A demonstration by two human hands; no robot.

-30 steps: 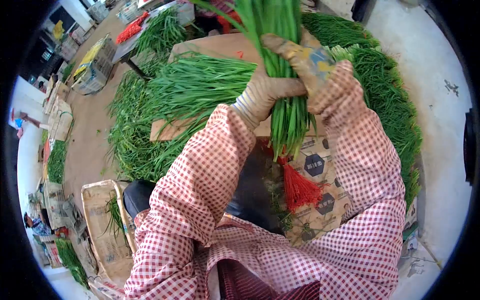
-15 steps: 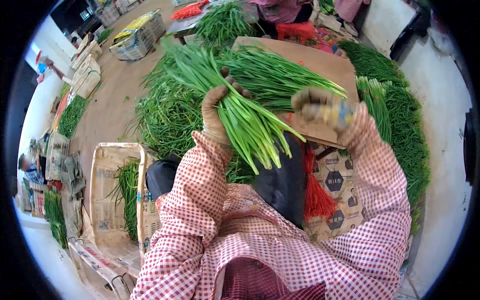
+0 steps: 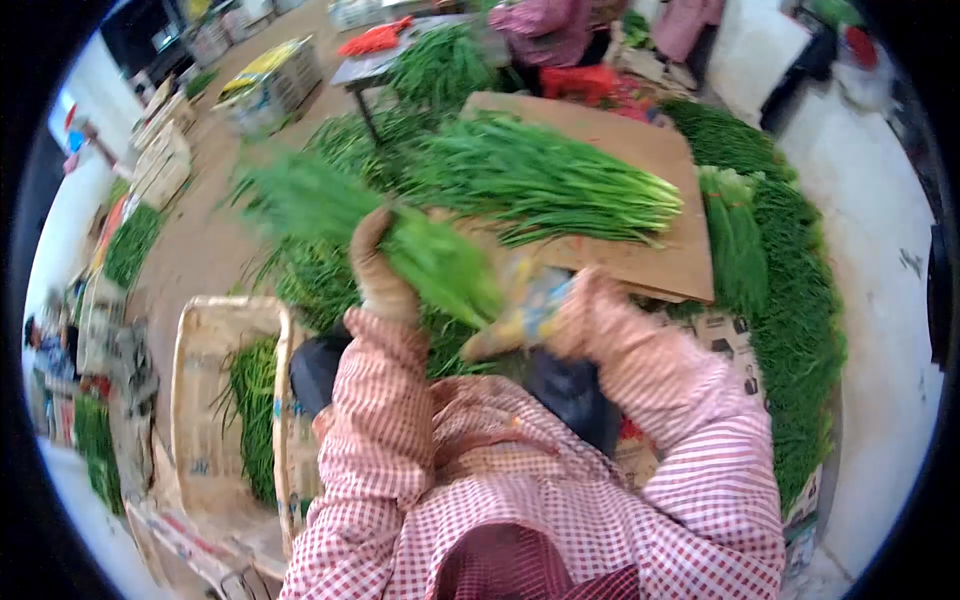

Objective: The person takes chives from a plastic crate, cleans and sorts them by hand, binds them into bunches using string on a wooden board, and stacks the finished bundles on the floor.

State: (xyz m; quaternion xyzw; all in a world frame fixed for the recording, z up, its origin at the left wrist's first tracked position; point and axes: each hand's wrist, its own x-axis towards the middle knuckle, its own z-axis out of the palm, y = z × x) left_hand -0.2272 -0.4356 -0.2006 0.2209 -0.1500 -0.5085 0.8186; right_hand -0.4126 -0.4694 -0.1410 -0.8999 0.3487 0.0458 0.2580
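Note:
My left hand (image 3: 382, 270), in a brown work glove, is wrapped round a bunch of garlic chives (image 3: 435, 262). The bunch slants across in front of me, leaves toward the upper left and pale stem ends toward the lower right; it is smeared by motion. At those stem ends is my right hand (image 3: 535, 310), in a glove with blue and yellow patches. Its thumb stretches out below the stems and its blurred fingers are spread above them. Just beyond, a larger pile of garlic chives (image 3: 560, 185) lies on a brown board (image 3: 650, 265).
Loose greens (image 3: 310, 275) heap on the floor left of the board. A lined basket (image 3: 185, 400) with some greens stands at my left. Tied bundles (image 3: 735, 240) and a long row of greens (image 3: 800, 320) line the right wall. Another person (image 3: 545, 30) is beyond the board.
My left hand has moved left and slightly down with the bunch. My right hand has come from above the board's right side, down and left, to the stem ends.

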